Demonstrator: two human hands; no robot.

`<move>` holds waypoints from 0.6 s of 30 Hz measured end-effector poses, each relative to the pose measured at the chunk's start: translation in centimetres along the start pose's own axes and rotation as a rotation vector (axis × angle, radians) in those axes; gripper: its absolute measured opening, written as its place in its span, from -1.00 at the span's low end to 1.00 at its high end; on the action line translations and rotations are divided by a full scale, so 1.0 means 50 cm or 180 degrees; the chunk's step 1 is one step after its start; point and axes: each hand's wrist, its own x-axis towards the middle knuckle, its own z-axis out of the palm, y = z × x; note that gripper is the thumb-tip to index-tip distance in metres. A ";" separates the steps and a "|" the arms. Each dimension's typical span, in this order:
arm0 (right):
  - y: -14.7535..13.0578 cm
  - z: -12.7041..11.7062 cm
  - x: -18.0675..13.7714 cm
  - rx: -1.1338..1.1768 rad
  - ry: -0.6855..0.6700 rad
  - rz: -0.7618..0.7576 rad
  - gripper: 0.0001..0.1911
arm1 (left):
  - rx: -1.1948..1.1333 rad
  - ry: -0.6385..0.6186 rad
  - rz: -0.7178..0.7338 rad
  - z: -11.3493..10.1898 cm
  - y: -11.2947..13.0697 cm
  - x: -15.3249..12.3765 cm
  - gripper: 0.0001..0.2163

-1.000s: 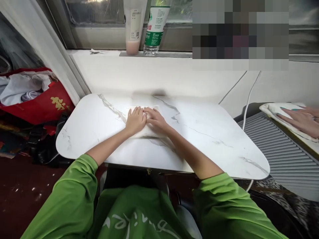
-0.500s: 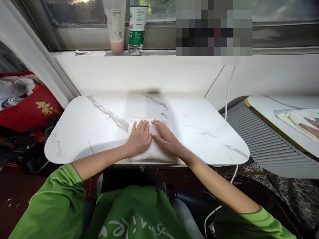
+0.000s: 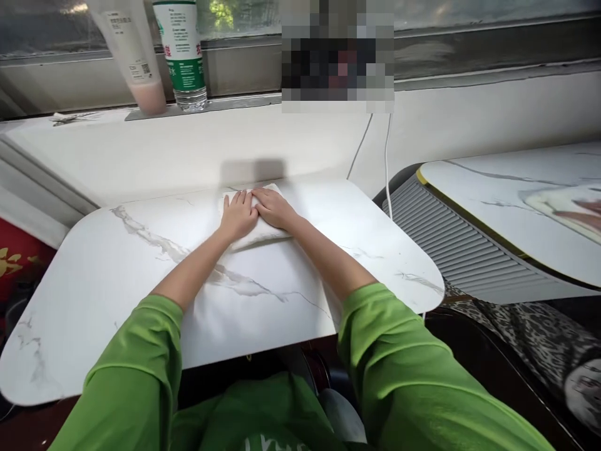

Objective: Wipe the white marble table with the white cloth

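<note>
A folded white cloth (image 3: pixel 263 233) lies at the far edge of a white marble-patterned table (image 3: pixel 117 275). My left hand (image 3: pixel 238 214) rests flat on the cloth's left half, fingers together and pointing away from me. My right hand (image 3: pixel 273 207) lies flat on the cloth just beside it, the two hands touching at the fingers. Both palms press down on the cloth and neither hand grips anything. Green sleeves cover my forearms up to the elbows.
A pink-capped tube (image 3: pixel 133 59) and a green-labelled water bottle (image 3: pixel 181 56) stand on the window sill. White cables (image 3: pixel 386 163) hang down the wall. At right stand a grey ribbed unit (image 3: pixel 451 244) and a second marble table (image 3: pixel 511 194) with another person's hand (image 3: pixel 582 219) on a cloth.
The cloth, under my two hands, has slid from the table's near edge to its far edge. My arms have stretched forward and the view has swung to the right.
</note>
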 end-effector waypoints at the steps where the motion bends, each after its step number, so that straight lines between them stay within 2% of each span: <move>1: 0.011 -0.001 0.014 0.0016 0.0057 0.0052 -0.44 | -0.0007 0.0007 0.0022 0.001 -0.002 0.019 -0.51; 5: 0.031 -0.006 0.039 0.0035 0.0168 0.0262 -0.45 | -0.0033 0.0063 0.0036 0.002 0.000 0.060 -0.51; 9: 0.021 -0.011 0.016 0.0006 0.0069 0.0212 -0.45 | -0.0058 0.0091 0.0045 0.004 0.008 0.041 -0.50; 12: 0.006 -0.016 -0.034 -0.0029 0.0006 0.0214 -0.45 | -0.0056 0.0062 0.0021 0.006 0.029 0.001 -0.50; 14: 0.001 -0.023 -0.083 -0.0046 0.0036 0.0204 -0.44 | -0.0036 0.0016 0.0047 0.009 0.059 -0.033 -0.49; 18: 0.021 -0.060 -0.215 0.0015 0.0152 0.0131 -0.40 | -0.0040 -0.0052 0.0060 0.025 0.172 -0.107 -0.48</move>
